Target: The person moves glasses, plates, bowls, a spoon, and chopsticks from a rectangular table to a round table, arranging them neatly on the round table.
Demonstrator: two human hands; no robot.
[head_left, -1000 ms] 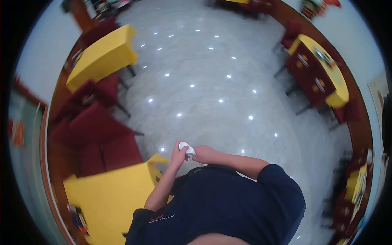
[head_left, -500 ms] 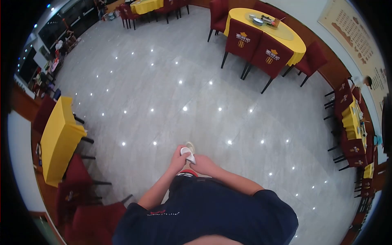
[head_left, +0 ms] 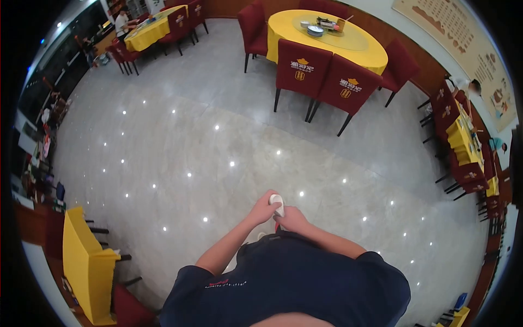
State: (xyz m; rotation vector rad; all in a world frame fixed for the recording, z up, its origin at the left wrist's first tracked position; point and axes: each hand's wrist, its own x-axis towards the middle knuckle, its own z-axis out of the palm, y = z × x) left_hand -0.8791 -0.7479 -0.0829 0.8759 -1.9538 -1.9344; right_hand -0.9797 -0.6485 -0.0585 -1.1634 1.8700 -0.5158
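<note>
A small white object [head_left: 277, 201] with a rounded, hollow-looking upper end is held in front of my waist; its exact kind is too small to make out. My left hand [head_left: 263, 207] is closed around its left side, with the thumb across it. My right hand [head_left: 293, 219] is closed at its lower right end, close against my left hand. The fingers of my right hand are partly hidden. Below both hands, parts of my shoes and clothing show.
Ahead stands a round table [head_left: 354, 52] with a yellow cloth, stacked dishes [head_left: 315, 31] and red chairs [head_left: 303, 71] around it. A yellow-covered table [head_left: 81, 261] is at left. People stand by tables at far left [head_left: 124, 24] and right. Grey tiled floor [head_left: 229, 141] lies between.
My view has shifted forward and turned, bringing the round table closer and a far-left table with a person into view. Both hands stay together on the white object.
</note>
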